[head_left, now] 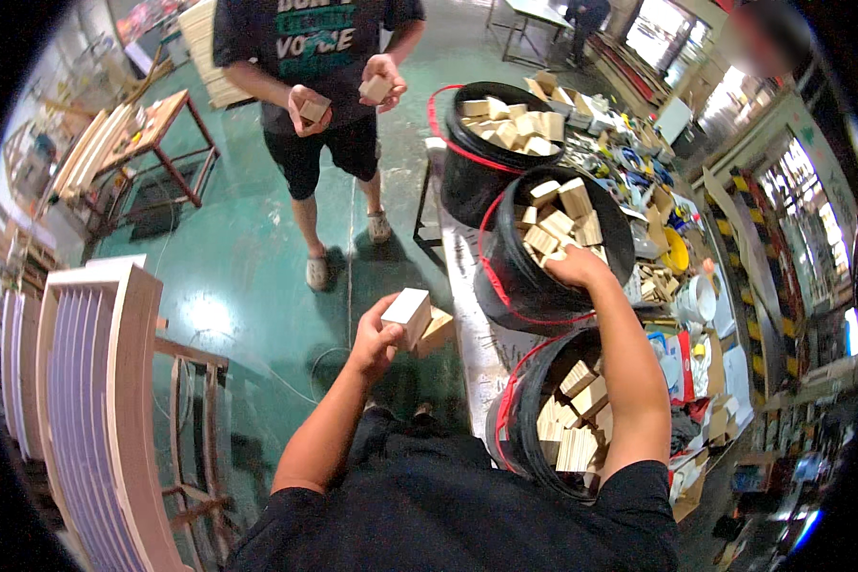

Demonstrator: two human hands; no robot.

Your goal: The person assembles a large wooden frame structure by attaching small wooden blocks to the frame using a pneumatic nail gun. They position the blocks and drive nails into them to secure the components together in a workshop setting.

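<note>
Left hand (377, 338) grips wooden blocks (418, 319); right hand (574, 267) reaches into middle bucket (505, 286), grip hidden.

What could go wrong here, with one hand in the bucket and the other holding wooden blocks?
1. The left hand grips two stacked wooden blocks over the green floor; the lower one may slip out.
2. The right hand reaches into the middle black bucket, which looks tilted on the workbench; it could tip and spill blocks.
3. A co-worker stands close by, holding blocks; a dropped block might hit sandalled feet.
</note>
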